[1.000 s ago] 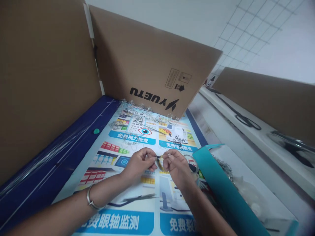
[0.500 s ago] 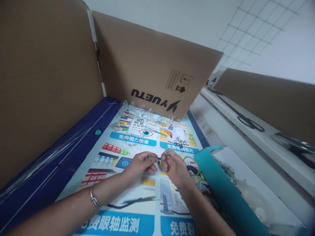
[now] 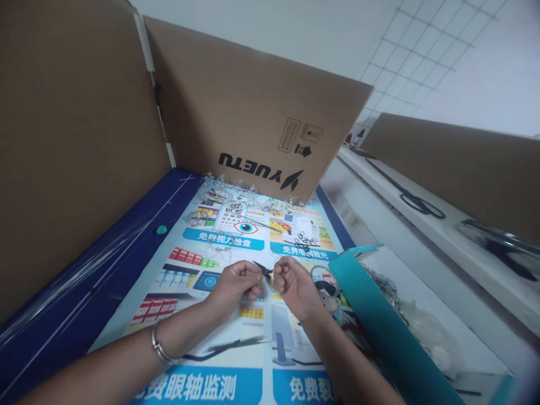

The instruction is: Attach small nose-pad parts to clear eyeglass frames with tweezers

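Note:
My left hand [image 3: 242, 284], with a silver bangle on its wrist, is closed in a pinch above the printed sheet. Whatever its fingertips hold is too small to make out. My right hand [image 3: 295, 284] is closed around small pliers [image 3: 264, 269]. Their dark, pointed jaws stick out toward my left fingers, and most of the handle is hidden in my palm. A narrow gap separates the two hands. Beyond them on the sheet lie a bunch of small black loops [image 3: 304, 242] and several clear, wiry pieces [image 3: 221, 239].
A teal-sided box [image 3: 379, 304] with metal pieces and a clear plastic bag stands at the right. Cardboard panels [image 3: 253, 107] rise at the back and left. Dark tweezers [image 3: 236, 344] seem to lie near my left wrist. Scissors [image 3: 422, 205] rest on a white ledge.
My left hand has drawn slightly away from the right one, and the pliers' dark jaws now show between them. The view has shifted a little.

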`<state>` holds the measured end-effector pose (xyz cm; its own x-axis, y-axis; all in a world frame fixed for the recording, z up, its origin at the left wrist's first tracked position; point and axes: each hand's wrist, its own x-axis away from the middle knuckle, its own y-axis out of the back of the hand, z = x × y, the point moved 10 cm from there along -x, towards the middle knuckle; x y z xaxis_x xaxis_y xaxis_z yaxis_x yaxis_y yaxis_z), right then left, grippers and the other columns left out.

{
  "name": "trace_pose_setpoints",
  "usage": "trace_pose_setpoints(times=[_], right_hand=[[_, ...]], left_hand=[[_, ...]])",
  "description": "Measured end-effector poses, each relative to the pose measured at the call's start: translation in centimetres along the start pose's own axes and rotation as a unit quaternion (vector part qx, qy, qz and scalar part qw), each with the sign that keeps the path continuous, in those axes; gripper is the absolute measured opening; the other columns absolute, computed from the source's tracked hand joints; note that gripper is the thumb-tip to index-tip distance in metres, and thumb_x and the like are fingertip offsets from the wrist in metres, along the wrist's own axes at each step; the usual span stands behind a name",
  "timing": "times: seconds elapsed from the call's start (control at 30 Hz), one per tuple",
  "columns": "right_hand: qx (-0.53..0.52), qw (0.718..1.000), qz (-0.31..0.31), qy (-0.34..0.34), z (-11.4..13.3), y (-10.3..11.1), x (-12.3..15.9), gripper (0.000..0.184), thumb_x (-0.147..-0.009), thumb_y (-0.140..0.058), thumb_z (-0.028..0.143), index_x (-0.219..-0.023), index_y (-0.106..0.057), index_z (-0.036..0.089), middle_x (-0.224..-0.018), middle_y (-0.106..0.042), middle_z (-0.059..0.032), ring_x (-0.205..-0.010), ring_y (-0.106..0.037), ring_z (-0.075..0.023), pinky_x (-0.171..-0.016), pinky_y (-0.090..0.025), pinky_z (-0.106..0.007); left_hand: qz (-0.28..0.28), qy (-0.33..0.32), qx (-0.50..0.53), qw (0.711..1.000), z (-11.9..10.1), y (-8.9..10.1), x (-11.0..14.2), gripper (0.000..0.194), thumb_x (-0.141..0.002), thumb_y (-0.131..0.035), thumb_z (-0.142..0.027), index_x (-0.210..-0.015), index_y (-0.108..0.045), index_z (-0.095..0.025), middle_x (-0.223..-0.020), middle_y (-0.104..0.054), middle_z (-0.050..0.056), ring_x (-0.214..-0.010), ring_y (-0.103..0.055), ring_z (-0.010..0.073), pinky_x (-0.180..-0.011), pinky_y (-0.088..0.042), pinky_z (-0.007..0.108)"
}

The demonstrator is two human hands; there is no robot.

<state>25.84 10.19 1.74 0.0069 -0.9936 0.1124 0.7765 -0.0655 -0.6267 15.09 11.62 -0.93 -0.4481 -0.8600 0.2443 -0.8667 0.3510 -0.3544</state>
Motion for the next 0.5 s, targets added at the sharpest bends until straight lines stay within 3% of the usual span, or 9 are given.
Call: trace_pose_setpoints(times=[0.13, 0.5], right_hand=[[-0.003, 1.0, -0.002, 0.002, 0.1, 0.3, 0.1, 0.015, -0.079, -0.056, 0.032, -0.078, -0.058, 0.017, -0.069, -0.055, 0.0003, -0.05, -0.046, -0.007, -0.044, -0.034, -0.019], [0.054, 0.996, 0.059, 0.034, 1.3, -0.6, 0.4, 0.01, -0.072, -0.06, 0.02, -0.081, -0.058, 0.018, -0.07, -0.053, 0.0008, -0.049, -0.043, -0.0065, -0.046, -0.032, -0.02]], left_hand=[[0.011, -0.054, -0.039, 0.998, -1.3, -0.4, 0.4, 0.015, -0.07, -0.063, -0.024, -0.072, -0.053, -0.014, -0.043, -0.05, -0.005, -0.038, -0.043, 0.0051, -0.043, -0.034, 0.017], [0.005, -0.089, -0.108, 0.99, -1.5, -0.5, 0.3, 0.016, -0.068, -0.061, -0.026, -0.071, -0.05, -0.015, -0.05, -0.046, -0.007, -0.037, -0.043, 0.0051, -0.039, -0.034, 0.017]])
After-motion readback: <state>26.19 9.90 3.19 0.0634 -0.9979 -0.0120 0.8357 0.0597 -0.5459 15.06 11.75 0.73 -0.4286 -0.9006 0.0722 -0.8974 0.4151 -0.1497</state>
